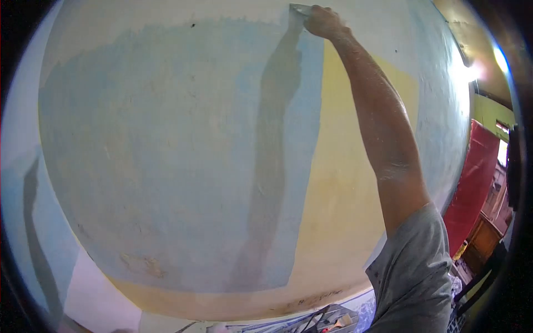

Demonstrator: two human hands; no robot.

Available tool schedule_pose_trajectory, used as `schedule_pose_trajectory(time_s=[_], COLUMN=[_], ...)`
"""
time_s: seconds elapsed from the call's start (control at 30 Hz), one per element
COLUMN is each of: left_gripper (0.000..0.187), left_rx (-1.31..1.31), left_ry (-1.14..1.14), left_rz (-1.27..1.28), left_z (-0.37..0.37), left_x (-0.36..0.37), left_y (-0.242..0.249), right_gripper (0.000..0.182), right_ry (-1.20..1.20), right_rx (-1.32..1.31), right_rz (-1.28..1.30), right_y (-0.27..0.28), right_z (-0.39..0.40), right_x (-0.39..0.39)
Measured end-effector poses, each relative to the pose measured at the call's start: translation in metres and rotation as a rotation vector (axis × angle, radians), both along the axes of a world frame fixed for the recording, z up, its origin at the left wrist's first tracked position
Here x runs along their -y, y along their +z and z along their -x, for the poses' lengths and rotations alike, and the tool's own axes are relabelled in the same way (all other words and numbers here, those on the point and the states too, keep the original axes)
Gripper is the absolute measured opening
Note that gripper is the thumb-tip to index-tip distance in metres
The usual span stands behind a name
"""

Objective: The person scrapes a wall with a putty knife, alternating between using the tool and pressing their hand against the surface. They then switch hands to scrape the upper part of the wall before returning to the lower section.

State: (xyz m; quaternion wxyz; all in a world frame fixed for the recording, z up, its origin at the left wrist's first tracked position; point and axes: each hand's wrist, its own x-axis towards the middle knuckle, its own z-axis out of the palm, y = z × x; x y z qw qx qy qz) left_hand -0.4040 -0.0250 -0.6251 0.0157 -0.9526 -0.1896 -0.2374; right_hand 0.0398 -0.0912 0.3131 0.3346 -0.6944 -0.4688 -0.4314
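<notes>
High on the painted wall, my right hand is closed around a flat-bladed scraper. The blade lies at the wall surface, in the pale band above the blue area. My right arm is stretched upward across a yellow patch of the wall, and its shadow falls on the blue paint to the left. My left hand is out of the frame.
Tools and a brush lie at the bottom below the wall. To the right are a red panel, wooden furniture and a bright lamp. Another wall meets this one at the left.
</notes>
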Motion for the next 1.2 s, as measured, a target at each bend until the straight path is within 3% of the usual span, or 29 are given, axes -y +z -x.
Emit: schedule_pose_trajectory(time_s=[0.07, 0.13, 0.2, 0.23, 0.37, 0.43, 0.53, 0.73, 0.87, 0.93, 1.0, 1.03, 1.07, 1.13, 1.2], left_gripper=[0.075, 0.075, 0.075, 0.074, 0.073, 0.073, 0.072, 0.071, 0.07, 0.069, 0.069, 0.069, 0.068, 0.068, 0.068], left_rx=[0.015, 0.044, 0.046, 0.048, 0.081, 0.078, 0.096, 0.146, 0.174, 0.178, 0.182, 0.185, 0.198, 0.221, 0.234], left_ry=[-0.002, 0.021, 0.035, 0.035, 0.045, 0.05, 0.071, 0.102, 0.113, 0.112, 0.106, 0.104, 0.103, 0.116, 0.121], left_rz=[0.009, 0.022, 0.044, 0.054, 0.074, 0.075, 0.099, 0.128, 0.153, 0.166, 0.199, 0.214, 0.221, 0.218, 0.233], left_z=[-0.001, 0.001, 0.009, 0.009, -0.001, 0.002, 0.007, -0.006, -0.011, -0.011, -0.018, -0.019, -0.027, -0.032, -0.032], left_x=[-0.013, -0.008, 0.01, 0.014, 0.018, 0.015, 0.019, 0.016, 0.012, 0.01, 0.023, 0.026, 0.022, 0.009, 0.012], left_y=[-0.041, -0.059, -0.06, -0.061, -0.053, -0.033, -0.043, -0.057, -0.067, -0.068, -0.059, -0.058, -0.061, -0.058, -0.06], right_gripper=[0.042, 0.042, 0.048, 0.046, 0.04, 0.035, 0.032, 0.042, 0.041, 0.032, 0.033, 0.034, 0.034, 0.036, 0.037], right_ry=[-0.033, -0.003, 0.144, 0.16, 0.036, 0.025, 0.037, -0.028, -0.072, -0.022, 0.062, 0.153, 0.148, 0.0, 0.006], right_rx=[0.063, 0.037, 0.184, 0.224, 0.174, 0.41, 0.182, 0.097, 0.2, 0.234, 0.181, 0.13, 0.139, 0.213, 0.079], right_rz=[-0.088, 0.066, -0.107, -0.073, -0.009, -0.041, 0.018, 0.064, 0.004, -0.028, 0.028, 0.07, 0.071, -0.052, -0.054], right_y=[-0.005, -0.012, -0.013, 0.0, 0.015, 0.018, -0.001, -0.024, -0.028, -0.019, 0.051, 0.074, 0.03, -0.024, -0.032], right_z=[-0.002, 0.028, 0.013, -0.001, -0.008, -0.028, 0.003, 0.019, 0.004, 0.002, -0.136, -0.143, -0.143, -0.001, 0.032], right_x=[-0.024, 0.002, -0.006, -0.017, -0.025, -0.051, -0.026, -0.003, -0.022, -0.033, -0.108, -0.169, -0.101, -0.041, -0.02])
